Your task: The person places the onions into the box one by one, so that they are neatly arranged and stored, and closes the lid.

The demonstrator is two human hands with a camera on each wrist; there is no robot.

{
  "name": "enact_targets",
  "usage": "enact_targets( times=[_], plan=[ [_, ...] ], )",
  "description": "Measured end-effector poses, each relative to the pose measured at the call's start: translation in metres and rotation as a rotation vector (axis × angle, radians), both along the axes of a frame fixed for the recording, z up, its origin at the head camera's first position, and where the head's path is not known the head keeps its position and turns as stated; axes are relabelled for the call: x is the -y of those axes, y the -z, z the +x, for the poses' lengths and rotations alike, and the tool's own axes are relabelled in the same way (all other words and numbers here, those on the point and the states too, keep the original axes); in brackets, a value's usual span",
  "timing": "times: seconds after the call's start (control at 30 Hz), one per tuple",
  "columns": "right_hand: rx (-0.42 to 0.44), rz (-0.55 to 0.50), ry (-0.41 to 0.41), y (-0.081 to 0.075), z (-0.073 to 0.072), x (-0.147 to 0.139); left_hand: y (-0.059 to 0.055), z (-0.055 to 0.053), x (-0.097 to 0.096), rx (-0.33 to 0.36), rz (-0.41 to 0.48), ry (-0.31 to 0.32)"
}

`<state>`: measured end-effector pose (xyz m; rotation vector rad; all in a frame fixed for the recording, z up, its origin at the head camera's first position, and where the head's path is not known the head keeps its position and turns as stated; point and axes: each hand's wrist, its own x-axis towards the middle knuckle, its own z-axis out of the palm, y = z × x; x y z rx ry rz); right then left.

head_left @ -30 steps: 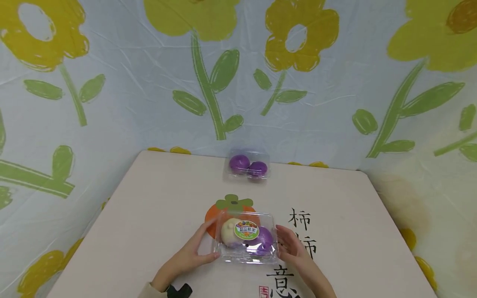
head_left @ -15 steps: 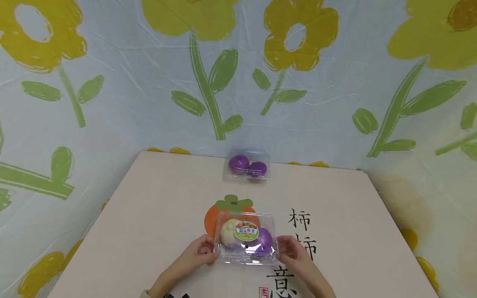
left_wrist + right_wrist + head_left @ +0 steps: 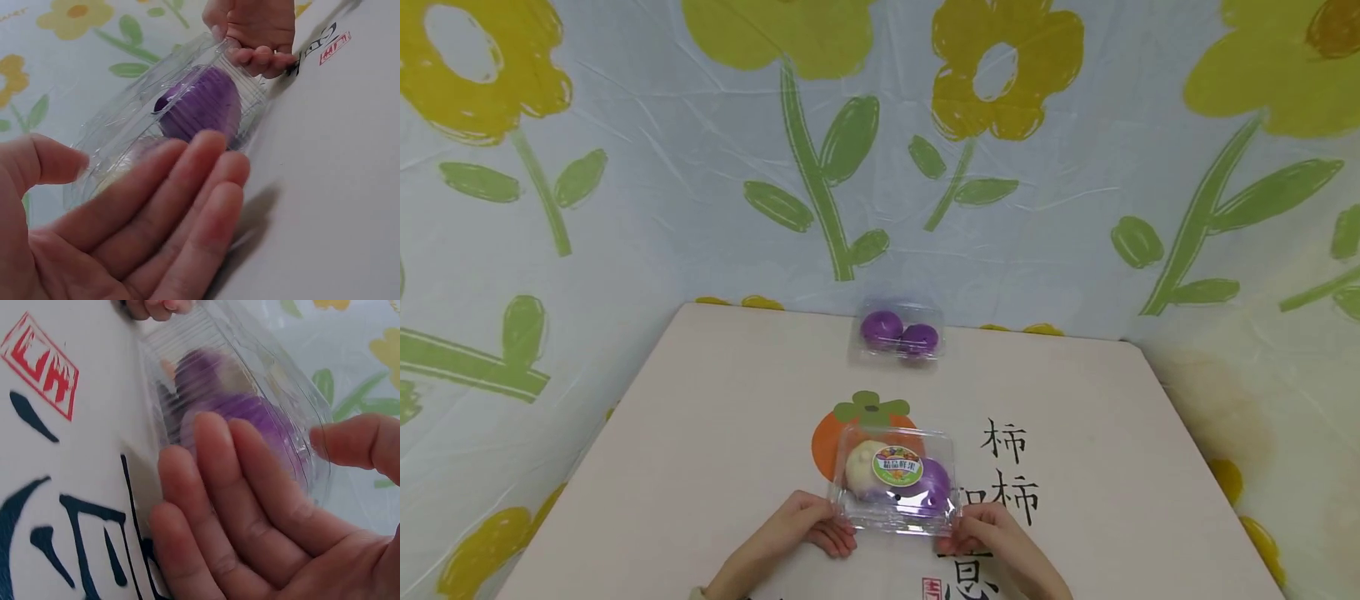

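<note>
A clear plastic clamshell box [image 3: 880, 520] with a round fruit-pattern sticker [image 3: 898, 466] lies on the table before me. Through its lid show a pale cream round thing [image 3: 859, 471] and a purple round thing [image 3: 934, 482] with dark dots; their kind is unclear. At the near left corner my left hand [image 3: 805, 523] holds the box's rim, thumb on the edge and the other fingers loosely bent below. My right hand [image 3: 992, 533] holds the near right corner likewise. Both wrist views show thumb and fingers on either side of the rim, the fingers only slightly bent.
A second clear box [image 3: 867, 350] with two purple round things [image 3: 882, 330] stands at the table's far edge. The pale table [image 3: 715, 400] bears a printed orange persimmon [image 3: 826, 442] and black characters [image 3: 1006, 440]. A flower-patterned cloth [image 3: 700, 167] hangs around it.
Both hands have slid from the box's sides down to its near corners, and their fingers have moved toward the front edge. The box has stayed almost in place.
</note>
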<state>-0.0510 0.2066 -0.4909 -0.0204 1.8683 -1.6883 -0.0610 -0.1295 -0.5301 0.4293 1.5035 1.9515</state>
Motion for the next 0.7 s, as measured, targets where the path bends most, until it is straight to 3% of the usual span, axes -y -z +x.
enact_targets(
  times=[0.17, 0.3, 0.7],
  plan=[
    [0.047, -0.112, 0.028, 0.003, 0.001, 0.0, 0.002, 0.002, -0.002, 0.021, 0.033, -0.008],
    [0.028, -0.19, 0.005, 0.006, 0.0, -0.001, 0.005, 0.003, -0.004, 0.035, 0.031, -0.031],
    [-0.02, -0.251, -0.034, 0.012, -0.003, -0.004, 0.007, 0.003, -0.006, -0.024, 0.051, -0.051]
  ],
)
